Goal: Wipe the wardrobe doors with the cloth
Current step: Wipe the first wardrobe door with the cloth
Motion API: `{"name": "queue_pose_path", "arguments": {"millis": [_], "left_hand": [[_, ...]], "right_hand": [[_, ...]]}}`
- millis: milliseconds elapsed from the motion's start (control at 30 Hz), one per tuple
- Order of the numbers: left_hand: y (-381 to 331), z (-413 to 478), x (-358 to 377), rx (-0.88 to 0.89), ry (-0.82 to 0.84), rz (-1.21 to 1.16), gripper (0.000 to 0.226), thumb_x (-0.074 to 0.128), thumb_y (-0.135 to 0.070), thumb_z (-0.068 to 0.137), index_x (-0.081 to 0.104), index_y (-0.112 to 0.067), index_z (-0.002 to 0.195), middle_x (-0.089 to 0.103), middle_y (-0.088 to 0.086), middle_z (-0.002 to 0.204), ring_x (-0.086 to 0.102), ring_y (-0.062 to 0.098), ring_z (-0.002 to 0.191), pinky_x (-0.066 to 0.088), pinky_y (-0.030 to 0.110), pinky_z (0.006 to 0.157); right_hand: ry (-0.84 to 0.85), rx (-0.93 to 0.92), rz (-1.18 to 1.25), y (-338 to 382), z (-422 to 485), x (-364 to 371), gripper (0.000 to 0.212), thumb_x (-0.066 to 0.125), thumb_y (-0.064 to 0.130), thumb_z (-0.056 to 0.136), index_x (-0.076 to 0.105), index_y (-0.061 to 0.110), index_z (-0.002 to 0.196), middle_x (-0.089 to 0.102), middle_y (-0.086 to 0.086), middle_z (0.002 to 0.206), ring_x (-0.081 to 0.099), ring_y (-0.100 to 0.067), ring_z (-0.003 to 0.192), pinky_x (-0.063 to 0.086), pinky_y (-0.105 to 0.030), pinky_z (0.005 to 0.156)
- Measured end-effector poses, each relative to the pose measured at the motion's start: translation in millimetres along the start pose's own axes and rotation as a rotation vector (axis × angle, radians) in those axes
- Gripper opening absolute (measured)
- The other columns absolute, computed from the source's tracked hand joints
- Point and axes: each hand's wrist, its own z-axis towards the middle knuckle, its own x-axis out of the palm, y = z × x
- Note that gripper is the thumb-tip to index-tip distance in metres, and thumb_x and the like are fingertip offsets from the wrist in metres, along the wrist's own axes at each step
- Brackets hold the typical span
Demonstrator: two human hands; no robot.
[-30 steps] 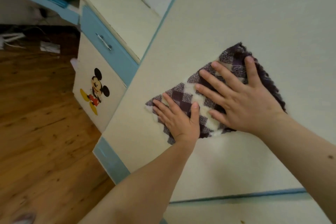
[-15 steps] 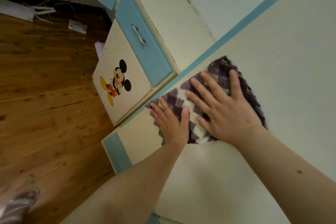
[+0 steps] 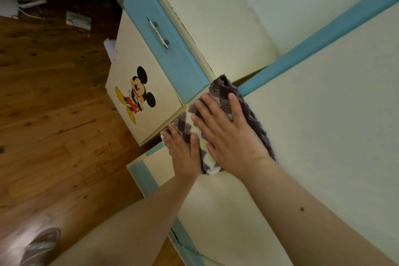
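A purple and white checked cloth [image 3: 248, 112] lies flat against the cream wardrobe door [image 3: 323, 127], close to the door's blue-trimmed edge [image 3: 323, 36]. My right hand [image 3: 228, 134] presses on the middle of the cloth with fingers spread. My left hand [image 3: 183, 151] presses flat on the cloth's lower left corner, beside the right hand. Most of the cloth is hidden under both palms.
A cream cabinet with a cartoon mouse sticker [image 3: 136, 95] and a blue drawer with a metal handle [image 3: 158, 33] stands just left of the wardrobe. Wooden floor [image 3: 49, 127] spreads to the left, with cables and a power strip [image 3: 28, 1] at the back. My foot [image 3: 41, 246] shows at bottom left.
Both hands have slid the cloth across the door toward its blue-trimmed edge beside the cabinet. The view has swung left, showing more floor and the cabinet.
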Motion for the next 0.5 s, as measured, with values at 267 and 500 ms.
{"name": "queue_pose_path", "arguments": {"millis": [267,500], "left_hand": [[0.6,-17.1,-0.8,0.017,-0.013,-0.004,0.128,-0.004,-0.096,0.051,-0.013,-0.009,0.146,-0.020,0.017,0.153,-0.015,0.031,0.141,-0.005,0.040,0.113],[44.5,-81.9,40.9,0.040,-0.001,0.016,0.126,-0.005,-0.095,0.052,-0.017,-0.010,0.144,-0.022,0.017,0.152,-0.017,0.026,0.141,-0.011,0.028,0.107]], "right_hand": [[-0.024,0.012,-0.060,14.0,-17.2,8.8,0.068,0.013,0.048,0.097,-0.014,0.007,0.145,-0.016,-0.021,0.153,-0.017,-0.039,0.139,-0.029,-0.069,0.084],[-0.048,0.035,-0.038,64.8,-94.1,36.0,0.067,0.010,0.045,0.097,-0.018,0.004,0.141,-0.020,-0.021,0.150,-0.025,-0.040,0.132,-0.031,-0.070,0.085]]}}
